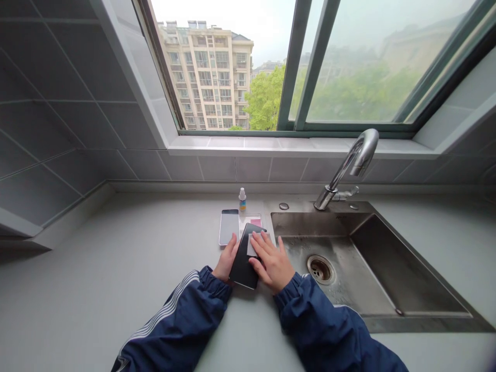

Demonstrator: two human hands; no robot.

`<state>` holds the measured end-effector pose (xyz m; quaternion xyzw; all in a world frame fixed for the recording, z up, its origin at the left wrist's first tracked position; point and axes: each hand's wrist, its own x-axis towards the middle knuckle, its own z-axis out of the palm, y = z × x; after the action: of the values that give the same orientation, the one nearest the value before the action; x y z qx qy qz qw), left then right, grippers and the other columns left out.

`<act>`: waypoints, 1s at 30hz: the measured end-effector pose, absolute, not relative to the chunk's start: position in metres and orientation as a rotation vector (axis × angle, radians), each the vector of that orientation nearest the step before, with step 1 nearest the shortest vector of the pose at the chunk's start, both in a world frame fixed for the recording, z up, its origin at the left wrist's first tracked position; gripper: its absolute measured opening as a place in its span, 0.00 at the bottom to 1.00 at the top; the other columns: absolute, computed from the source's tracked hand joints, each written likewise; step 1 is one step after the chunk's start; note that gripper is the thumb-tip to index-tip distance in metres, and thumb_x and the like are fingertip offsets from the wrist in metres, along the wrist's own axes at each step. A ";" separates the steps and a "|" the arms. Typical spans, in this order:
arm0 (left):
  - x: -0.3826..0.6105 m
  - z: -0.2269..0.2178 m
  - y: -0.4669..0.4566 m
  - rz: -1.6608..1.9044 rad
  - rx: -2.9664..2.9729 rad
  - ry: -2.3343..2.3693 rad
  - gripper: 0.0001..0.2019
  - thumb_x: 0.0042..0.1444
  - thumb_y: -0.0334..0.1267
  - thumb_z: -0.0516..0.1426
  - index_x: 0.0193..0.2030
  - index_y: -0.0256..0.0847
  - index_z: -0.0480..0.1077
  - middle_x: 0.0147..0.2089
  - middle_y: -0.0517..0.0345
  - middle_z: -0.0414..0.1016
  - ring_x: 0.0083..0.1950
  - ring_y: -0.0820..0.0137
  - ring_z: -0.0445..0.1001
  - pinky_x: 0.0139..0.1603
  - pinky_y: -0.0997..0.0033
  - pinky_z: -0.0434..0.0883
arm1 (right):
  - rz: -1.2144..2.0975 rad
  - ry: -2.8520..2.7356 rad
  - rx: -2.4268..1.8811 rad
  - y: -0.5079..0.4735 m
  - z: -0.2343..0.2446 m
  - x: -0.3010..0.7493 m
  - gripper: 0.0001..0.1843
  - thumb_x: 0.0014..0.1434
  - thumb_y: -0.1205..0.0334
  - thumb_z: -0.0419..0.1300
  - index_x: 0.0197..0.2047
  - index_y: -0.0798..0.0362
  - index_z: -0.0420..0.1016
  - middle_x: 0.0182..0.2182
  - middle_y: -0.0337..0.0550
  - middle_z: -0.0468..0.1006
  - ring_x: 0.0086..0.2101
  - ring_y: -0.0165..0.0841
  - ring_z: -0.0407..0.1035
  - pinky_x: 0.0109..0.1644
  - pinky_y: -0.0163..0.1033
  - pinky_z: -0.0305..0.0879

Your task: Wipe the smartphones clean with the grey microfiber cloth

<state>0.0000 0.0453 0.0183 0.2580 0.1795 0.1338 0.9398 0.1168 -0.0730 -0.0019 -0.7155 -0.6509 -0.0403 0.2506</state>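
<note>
My left hand (225, 263) grips a black smartphone (242, 268) by its left edge, fingers mostly hidden beneath. The phone is tilted, its dark face turned up. With fingers stretched flat, my right hand (277, 264) presses a small pale grey cloth (251, 249) onto the phone's upper half. Just beyond lies a second phone (229, 223) with a light frame and a pale, reflecting face. Beside it is a flat clear case (247, 219) with a pink patch, partly covered by the black phone. Behind them stands a small white-capped bottle (242, 200) with a blue and yellow label.
A steel sink (372, 324) is set into the pale counter (116, 279) on the right, close to my right hand. Its chrome faucet (349, 163) rises at the back edge. A tiled wall and a window sill (271, 150) border the counter's far side.
</note>
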 end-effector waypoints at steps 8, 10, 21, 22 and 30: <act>-0.005 0.017 0.045 0.272 0.479 0.386 0.42 0.66 0.63 0.44 0.68 0.21 0.61 0.50 0.31 0.79 0.52 0.50 0.80 0.64 0.49 0.66 | -0.002 -2.038 -1.576 -0.086 0.009 0.086 0.31 0.69 0.46 0.53 0.69 0.53 0.60 0.67 0.51 0.65 0.70 0.45 0.52 0.72 0.64 0.16; -0.008 0.017 0.045 0.270 0.446 0.386 0.45 0.63 0.66 0.44 0.69 0.22 0.59 0.52 0.29 0.79 0.52 0.47 0.79 0.64 0.46 0.65 | 0.002 -2.051 -1.514 -0.087 0.011 0.086 0.29 0.69 0.47 0.53 0.67 0.53 0.63 0.66 0.49 0.68 0.69 0.44 0.54 0.72 0.61 0.12; -0.006 0.019 0.043 0.232 0.354 0.242 0.41 0.65 0.64 0.42 0.72 0.32 0.58 0.58 0.37 0.76 0.60 0.52 0.74 0.66 0.56 0.62 | -0.174 -1.904 -1.844 -0.079 0.002 0.113 0.33 0.71 0.56 0.48 0.75 0.51 0.44 0.71 0.50 0.55 0.71 0.47 0.48 0.71 0.71 0.37; -0.006 0.020 0.042 0.224 0.360 0.234 0.40 0.66 0.64 0.42 0.72 0.33 0.57 0.58 0.37 0.76 0.60 0.52 0.74 0.65 0.56 0.63 | -0.188 -1.861 -1.882 -0.079 0.000 0.115 0.34 0.72 0.55 0.48 0.76 0.50 0.41 0.72 0.51 0.54 0.71 0.48 0.48 0.70 0.72 0.40; -0.007 0.020 0.045 0.205 0.361 0.248 0.38 0.66 0.63 0.41 0.71 0.35 0.59 0.54 0.39 0.77 0.56 0.54 0.77 0.60 0.58 0.67 | -0.194 -1.808 -1.922 -0.077 -0.005 0.117 0.36 0.71 0.53 0.47 0.76 0.52 0.39 0.72 0.53 0.51 0.71 0.53 0.45 0.64 0.75 0.54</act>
<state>-0.0074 0.0445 0.0203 0.1786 0.1227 0.1016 0.9709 0.1174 -0.0767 -0.0049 -0.7043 -0.6623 -0.0712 0.2454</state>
